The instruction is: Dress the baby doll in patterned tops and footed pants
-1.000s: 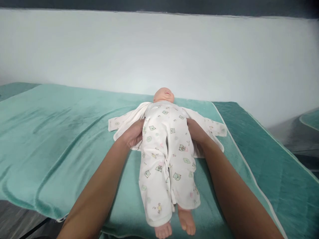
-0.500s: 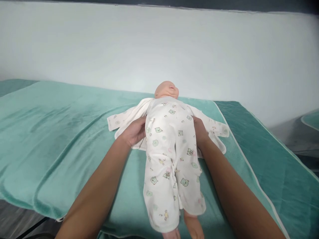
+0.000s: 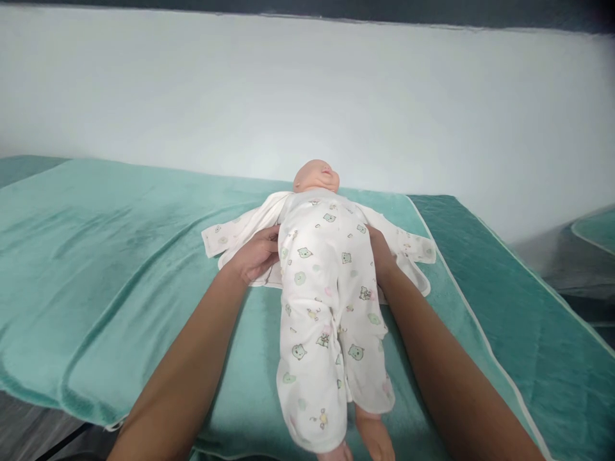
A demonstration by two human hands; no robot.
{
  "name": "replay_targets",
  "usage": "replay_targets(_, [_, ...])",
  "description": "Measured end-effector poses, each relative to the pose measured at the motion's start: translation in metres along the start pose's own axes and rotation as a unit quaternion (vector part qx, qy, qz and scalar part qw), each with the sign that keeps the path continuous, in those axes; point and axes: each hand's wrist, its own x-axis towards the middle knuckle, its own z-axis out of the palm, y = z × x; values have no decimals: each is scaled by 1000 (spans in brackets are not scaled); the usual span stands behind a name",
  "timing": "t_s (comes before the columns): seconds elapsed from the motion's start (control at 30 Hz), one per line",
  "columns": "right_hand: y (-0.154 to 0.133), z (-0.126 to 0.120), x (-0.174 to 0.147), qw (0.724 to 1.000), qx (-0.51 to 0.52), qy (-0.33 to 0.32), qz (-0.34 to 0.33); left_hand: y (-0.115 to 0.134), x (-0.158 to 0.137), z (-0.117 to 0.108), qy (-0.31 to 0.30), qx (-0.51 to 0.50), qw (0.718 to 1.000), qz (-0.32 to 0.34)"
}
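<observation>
A baby doll (image 3: 318, 175) lies on its back, head away from me and bare feet toward me. White baby pants (image 3: 314, 275) with printed bears cover it from the chest to the ankles. Beneath its body a white baby shirt (image 3: 230, 235) is spread out, with a sleeve on each side. At the left side of the pants my left hand (image 3: 259, 253) is closed on the fabric, fingertips tucked partly out of sight. On the opposite side my right hand (image 3: 381, 253) also grips the pants, with most of its fingers hidden behind the doll.
A light green plush blanket (image 3: 134, 275) covers the table under the doll. To the right lies a darker green cover (image 3: 509, 307). A white wall (image 3: 307, 89) stands behind the table. The table's front left edge shows above a grey floor (image 3: 24, 426).
The view has shifted slightly, so the doll and hands appear a little to the left. Both hands stay at the sides of the pants.
</observation>
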Motion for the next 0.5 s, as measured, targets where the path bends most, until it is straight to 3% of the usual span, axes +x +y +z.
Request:
replay_targets(0.23, [5, 0, 2, 1000, -8, 8, 1, 3, 0, 11, 33, 13, 999, -9])
replay_targets(0.5, [9, 1, 4, 999, -24, -7, -48, 2, 3, 26, 124, 43, 991, 21])
